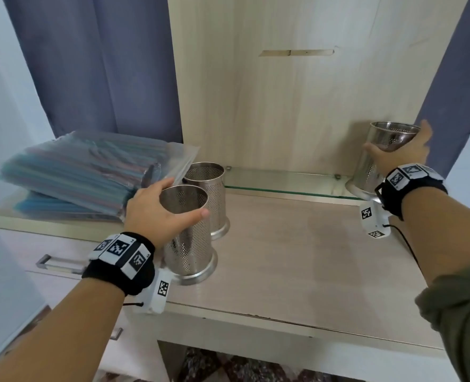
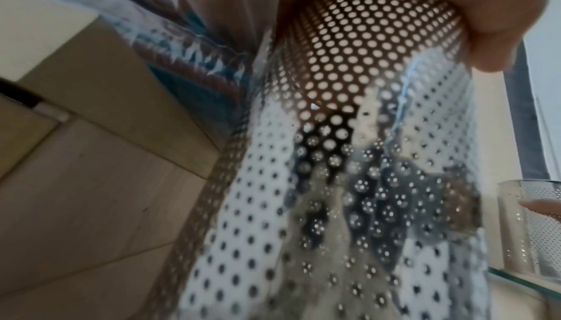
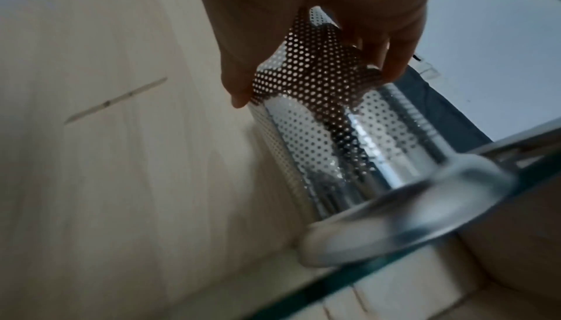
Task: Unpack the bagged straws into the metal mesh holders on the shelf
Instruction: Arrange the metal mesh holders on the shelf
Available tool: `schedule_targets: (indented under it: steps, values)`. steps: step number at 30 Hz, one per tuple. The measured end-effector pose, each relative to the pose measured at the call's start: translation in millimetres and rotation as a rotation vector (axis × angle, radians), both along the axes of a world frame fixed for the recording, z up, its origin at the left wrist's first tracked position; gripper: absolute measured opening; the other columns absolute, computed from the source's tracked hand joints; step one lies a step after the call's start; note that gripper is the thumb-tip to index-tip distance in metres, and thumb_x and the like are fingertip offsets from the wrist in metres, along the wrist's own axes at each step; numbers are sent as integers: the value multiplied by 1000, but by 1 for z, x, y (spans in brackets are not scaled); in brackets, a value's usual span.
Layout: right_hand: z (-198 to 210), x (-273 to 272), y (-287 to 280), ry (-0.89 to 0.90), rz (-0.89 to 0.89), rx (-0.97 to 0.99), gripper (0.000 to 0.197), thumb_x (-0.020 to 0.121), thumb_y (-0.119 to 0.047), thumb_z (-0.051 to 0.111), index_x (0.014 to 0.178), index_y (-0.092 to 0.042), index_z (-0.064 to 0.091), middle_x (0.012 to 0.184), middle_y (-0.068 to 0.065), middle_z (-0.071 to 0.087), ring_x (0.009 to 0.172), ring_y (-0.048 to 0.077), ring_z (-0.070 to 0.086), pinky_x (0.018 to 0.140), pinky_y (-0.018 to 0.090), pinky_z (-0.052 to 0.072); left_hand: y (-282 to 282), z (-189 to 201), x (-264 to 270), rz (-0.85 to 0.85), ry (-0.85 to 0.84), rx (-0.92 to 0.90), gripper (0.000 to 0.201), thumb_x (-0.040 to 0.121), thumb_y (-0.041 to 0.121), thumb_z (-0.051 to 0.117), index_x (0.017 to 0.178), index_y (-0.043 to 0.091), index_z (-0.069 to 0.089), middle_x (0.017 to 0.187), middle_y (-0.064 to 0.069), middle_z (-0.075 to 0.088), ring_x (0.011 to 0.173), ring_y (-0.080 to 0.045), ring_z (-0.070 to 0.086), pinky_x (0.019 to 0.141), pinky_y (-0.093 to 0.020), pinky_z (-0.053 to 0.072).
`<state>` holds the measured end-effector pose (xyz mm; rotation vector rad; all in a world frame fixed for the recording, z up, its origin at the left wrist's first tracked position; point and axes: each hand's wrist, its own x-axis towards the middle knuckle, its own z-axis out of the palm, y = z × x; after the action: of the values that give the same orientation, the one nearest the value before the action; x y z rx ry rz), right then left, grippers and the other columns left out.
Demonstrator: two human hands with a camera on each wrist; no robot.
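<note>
Fingers [image 1: 185,215] of the left hand [image 1: 156,213] wrap round the rim of the near perforated steel holder [image 1: 188,238], thumb across the front, gripping it upright on the wooden shelf [image 1: 297,244]; prob. to steady or shift it closer for loading. A second holder [image 1: 210,197] stands just behind, touching or nearly so. The zip bag of straws [image 1: 85,172] lies flat w/ another pack under it, left of the holders, unopened as far as visible. Right hand [image 1: 399,158] clasps the far holder [image 1: 380,161] on the glass ledge [image 1: 283,180]. Left wrist view: steel mesh wall [image 2: 349,181] fills the frame, fingers curled at its top, bag [image 2: 194,61] beside it. Right wrist view: fingers [image 3: 397,61] and thumb pinch the far holder [image 3: 349,133] near its rim, base tilted off the glass; likely being lifted.
</note>
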<state>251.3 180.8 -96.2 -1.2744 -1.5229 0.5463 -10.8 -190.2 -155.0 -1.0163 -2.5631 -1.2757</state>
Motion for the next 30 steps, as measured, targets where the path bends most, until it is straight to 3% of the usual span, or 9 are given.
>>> schedule_targets:
  steps: [4,7,11,15,24,28,30]
  values:
    - [-3,-3,-19,-14,27,101,100,68,-47,79,147,-24,23,137,12,44,118,32,54,97,40,46,1,-4,-2,5,-10,24,118,36,87,65,139,32,49,137,-6,52,129,-26,45,110,-48,38]
    - [-6,-7,-43,13,72,225,96,63,-49,80,142,-24,31,133,5,48,113,20,55,92,29,44,2,-8,-6,15,-4,54,116,36,87,65,138,33,50,135,-7,53,128,-27,47,110,-49,38]
    - [-19,-1,-73,29,201,265,99,60,-58,81,140,-29,30,131,-6,53,113,10,56,98,30,47,4,-12,-9,3,20,68,115,38,87,66,138,33,51,135,-10,53,127,-28,49,109,-51,39]
    - [-42,11,-90,22,273,248,97,61,-52,85,138,-25,32,129,-8,54,114,10,55,101,31,47,5,-15,-10,-3,25,93,114,40,86,67,139,32,50,137,-9,53,128,-28,48,109,-51,39]
    - [-62,24,-102,15,149,254,94,57,-55,81,134,-27,35,126,-4,56,112,14,58,95,39,52,5,-14,-8,-5,42,103,116,40,87,65,140,30,49,139,-10,53,130,-27,47,110,-51,37]
    - [-75,23,-98,-80,167,128,95,64,-42,85,141,-20,33,134,2,52,116,13,49,98,29,43,5,-12,-4,-13,45,115,116,41,85,65,141,28,49,138,-9,54,129,-26,47,110,-49,37]
    - [-80,23,-93,-77,159,108,94,67,-37,85,142,-17,32,135,3,51,118,16,50,97,29,42,4,-11,-3,-11,53,117,115,42,84,65,141,27,49,138,-9,54,129,-26,47,111,-49,37]
